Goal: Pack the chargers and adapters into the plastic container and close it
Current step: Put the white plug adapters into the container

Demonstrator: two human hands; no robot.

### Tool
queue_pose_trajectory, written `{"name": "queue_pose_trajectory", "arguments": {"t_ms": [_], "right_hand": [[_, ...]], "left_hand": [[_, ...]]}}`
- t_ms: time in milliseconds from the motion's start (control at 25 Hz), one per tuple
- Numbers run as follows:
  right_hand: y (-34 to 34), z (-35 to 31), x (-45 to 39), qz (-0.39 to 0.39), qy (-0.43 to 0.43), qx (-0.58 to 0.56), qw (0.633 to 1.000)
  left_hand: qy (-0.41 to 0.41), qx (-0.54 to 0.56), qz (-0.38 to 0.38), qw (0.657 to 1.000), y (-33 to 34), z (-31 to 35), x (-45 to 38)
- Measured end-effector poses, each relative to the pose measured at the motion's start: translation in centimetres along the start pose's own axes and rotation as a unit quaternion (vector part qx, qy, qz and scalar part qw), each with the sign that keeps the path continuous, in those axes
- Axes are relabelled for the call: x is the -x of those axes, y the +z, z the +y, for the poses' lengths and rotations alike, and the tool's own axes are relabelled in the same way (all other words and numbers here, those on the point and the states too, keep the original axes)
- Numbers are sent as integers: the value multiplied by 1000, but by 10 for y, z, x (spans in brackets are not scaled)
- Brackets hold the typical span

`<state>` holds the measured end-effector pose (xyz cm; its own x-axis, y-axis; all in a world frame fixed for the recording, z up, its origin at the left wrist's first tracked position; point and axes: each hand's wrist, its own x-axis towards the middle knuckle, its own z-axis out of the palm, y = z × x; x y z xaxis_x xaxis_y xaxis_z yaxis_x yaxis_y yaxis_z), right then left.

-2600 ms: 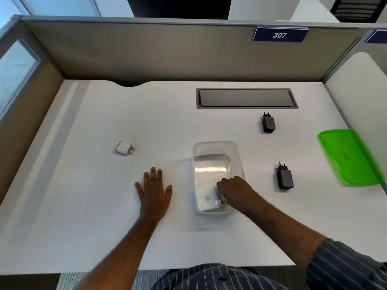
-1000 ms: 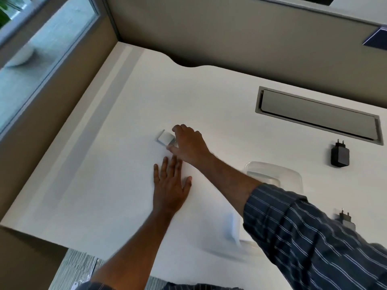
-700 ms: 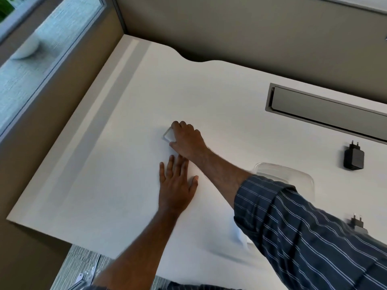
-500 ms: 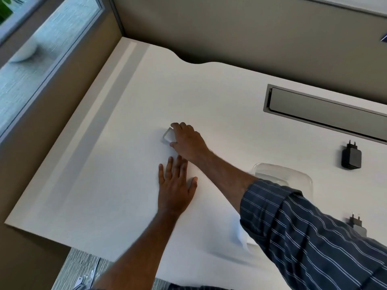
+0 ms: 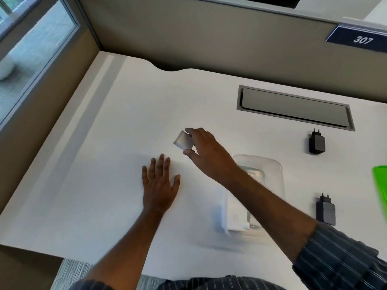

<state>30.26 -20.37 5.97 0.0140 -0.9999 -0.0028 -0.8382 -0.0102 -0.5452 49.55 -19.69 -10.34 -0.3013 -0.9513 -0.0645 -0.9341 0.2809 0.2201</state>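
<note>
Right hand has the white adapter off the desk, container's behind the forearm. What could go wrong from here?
1. The right hand holds the white adapter only by fingertips at one edge, so it might slip on the way over.
2. The right forearm crosses over the clear container; swinging back could nudge it.
3. Two black chargers still lie on the desk, and the green lid is mostly out of frame, so a blind reach is possible.

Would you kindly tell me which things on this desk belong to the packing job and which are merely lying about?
Part of the job:
- white adapter in the right hand
- clear container, a white charger inside
- two black chargers
- green lid

Not part of it:
- grey cable hatch
- number sign 307
- left hand, flat on the desk
</note>
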Motion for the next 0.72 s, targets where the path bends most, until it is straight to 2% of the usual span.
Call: {"name": "queue_pose_trajectory", "arguments": {"t_ms": [200,440,600,720], "right_hand": [[-34,21,64,6,37,14,999],[-43,62,135,10,103,27,994],[-31,90,160,-31,132,64,989],[-18,105,162,-81,166,29,982]], "left_hand": [[4,-2,-9,1000,-5,3,3],[5,-5,-25,1000,-9,6,4],[-2,10,-49,999,-10,5,0],[-6,33,-61,998,-12,15,1]]}}
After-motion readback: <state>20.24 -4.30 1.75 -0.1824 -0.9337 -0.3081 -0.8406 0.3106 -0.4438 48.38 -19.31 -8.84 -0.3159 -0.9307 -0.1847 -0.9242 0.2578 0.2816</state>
